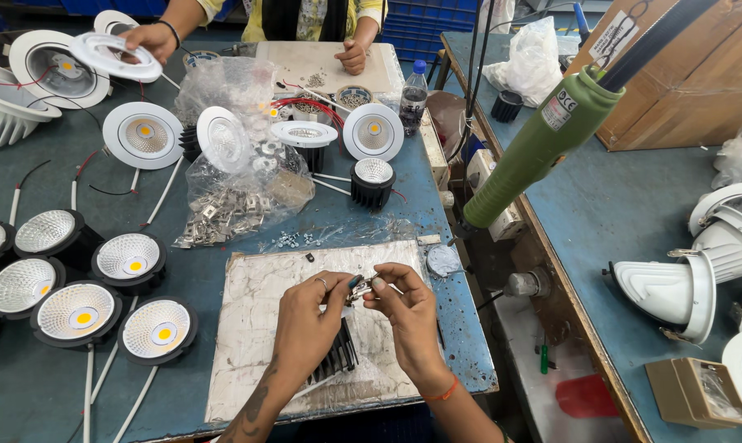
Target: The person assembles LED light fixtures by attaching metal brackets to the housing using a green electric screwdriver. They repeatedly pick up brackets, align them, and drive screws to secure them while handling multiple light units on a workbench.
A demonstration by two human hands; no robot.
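Observation:
My left hand (309, 316) and my right hand (405, 308) meet above a worn white work mat (248, 328), both pinching a small metal clip part (361, 287) between the fingertips. Under my left wrist lies a black finned heat sink (338, 357) on the mat. Several small screws (297, 239) lie scattered just beyond the mat's far edge. A green electric screwdriver (543, 148) hangs from above to the right of my hands.
Several round downlights with reflectors (84, 312) line the left of the blue table. A clear bag of metal clips (231, 201) lies ahead. Across the table a co-worker's hand (149, 39) holds a white ring. White lamp housings (675, 287) and cardboard boxes (691, 74) sit right.

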